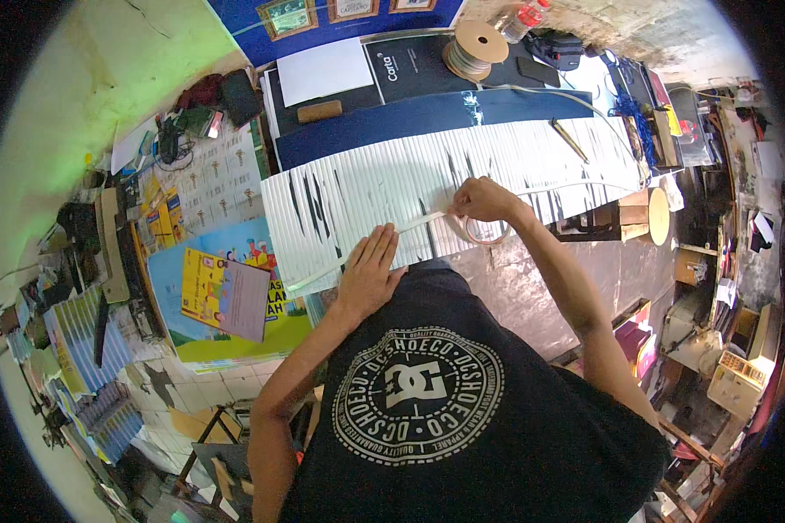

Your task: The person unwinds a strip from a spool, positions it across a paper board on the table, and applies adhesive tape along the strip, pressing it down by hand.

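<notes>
A wide row of narrow white strips (366, 187) lies side by side on the table, with dark gaps between some of them. A pale band of tape (420, 221) runs slantwise across their near ends. My left hand (371, 270) rests flat by this band, fingers stretched out and holding nothing. To its right, my right hand (484, 200) is closed in a pinch at the band's other end. A ring-shaped tape roll (488, 239) hangs just under the right hand, which partly hides it. A thin brown pen-like stick (570, 141) lies on the strips at the right.
Behind the strips are a dark blue sheet (340, 136), a brown block (320, 112), white paper (327, 73) and a cord spool (475, 50). Pale cord (615, 131) trails from it down the right side. Colourful printed sheets (222, 292) cover the left. A plastic bottle (525, 21) stands at the back.
</notes>
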A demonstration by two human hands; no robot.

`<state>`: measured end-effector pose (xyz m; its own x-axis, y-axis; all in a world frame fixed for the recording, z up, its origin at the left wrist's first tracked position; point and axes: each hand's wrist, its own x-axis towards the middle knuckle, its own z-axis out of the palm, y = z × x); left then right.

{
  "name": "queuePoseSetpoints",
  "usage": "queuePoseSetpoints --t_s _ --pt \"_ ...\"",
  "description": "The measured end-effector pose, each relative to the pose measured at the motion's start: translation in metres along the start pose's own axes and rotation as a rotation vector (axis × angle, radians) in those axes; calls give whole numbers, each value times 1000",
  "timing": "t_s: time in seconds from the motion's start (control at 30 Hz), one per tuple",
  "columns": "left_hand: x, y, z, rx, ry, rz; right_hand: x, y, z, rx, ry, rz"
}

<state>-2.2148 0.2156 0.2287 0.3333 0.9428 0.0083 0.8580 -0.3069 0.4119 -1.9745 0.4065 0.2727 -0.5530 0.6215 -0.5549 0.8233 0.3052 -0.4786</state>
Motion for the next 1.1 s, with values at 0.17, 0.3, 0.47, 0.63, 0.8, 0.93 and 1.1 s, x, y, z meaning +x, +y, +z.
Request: queuePoseSetpoints --t_s 0.17,0.3,0.47,0.63,0.8,0.93,1.1 --pt "-3 0 -2 -7 -1 -9 4 0 10 -111 67 -18" --pt "3 2 0 -60 -2 -1 9 2 13 -77 33 33" --pt "45 37 4 -112 55 61 18 5 8 -183 -59 61" --pt "57 37 19 -12 52 123 19 5 3 -168 -46 6" --pt "57 39 17 -17 56 100 -13 17 -34 -172 -111 -38" --pt "56 48 12 58 13 79 -31 58 -39 -34 -86 -3" --pt "56 47 19 72 -14 48 -28 81 -40 -19 -75 -12"
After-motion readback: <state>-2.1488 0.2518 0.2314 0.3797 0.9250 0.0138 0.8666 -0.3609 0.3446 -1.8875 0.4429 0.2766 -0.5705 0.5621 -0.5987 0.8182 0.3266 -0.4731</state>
